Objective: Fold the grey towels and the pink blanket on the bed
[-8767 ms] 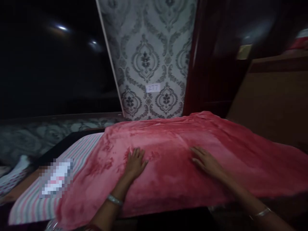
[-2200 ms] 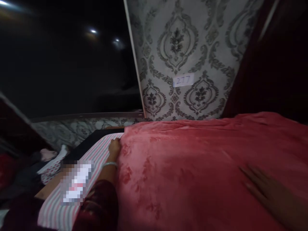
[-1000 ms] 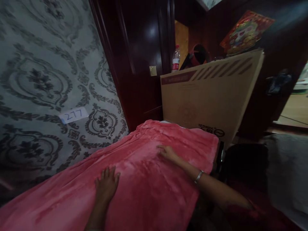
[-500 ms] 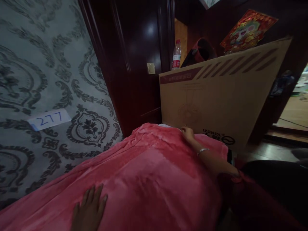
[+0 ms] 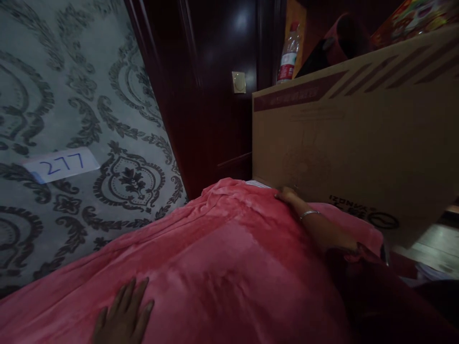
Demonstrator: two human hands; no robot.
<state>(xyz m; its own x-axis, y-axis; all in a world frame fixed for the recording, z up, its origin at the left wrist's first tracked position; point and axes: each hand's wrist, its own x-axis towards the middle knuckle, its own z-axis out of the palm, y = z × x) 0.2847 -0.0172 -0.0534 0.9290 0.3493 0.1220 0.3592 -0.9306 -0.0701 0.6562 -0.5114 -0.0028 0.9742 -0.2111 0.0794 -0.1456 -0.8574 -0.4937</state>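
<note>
A pink plush blanket (image 5: pixel 215 248) spreads across the lower view, smooth in the middle and bunched along its far edge. My left hand (image 5: pixel 124 313) lies on it at the lower left, fingers stretched and slightly apart, holding nothing. At the far edge, beside a cardboard box, is my right hand (image 5: pixel 289 196). Its fingers are closed on the blanket's edge and partly hidden from view. A silver bracelet (image 5: pixel 309 213) circles that wrist, below a dark red sleeve (image 5: pixel 362 282). A bit of striped cloth (image 5: pixel 257 183) shows just past the blanket.
The large cardboard box (image 5: pixel 351 143) stands upright behind the blanket. A plastic bottle (image 5: pixel 288 57) with a red cap is seen above its top edge. Patterned wallpaper with a paper label (image 5: pixel 62 165) reading 277 covers the left wall, next to a dark red wooden panel (image 5: pixel 215 95).
My right hand has lowered from a raised, curled pose onto the blanket's far edge. My left hand stays flat. The view has turned and come closer to the box.
</note>
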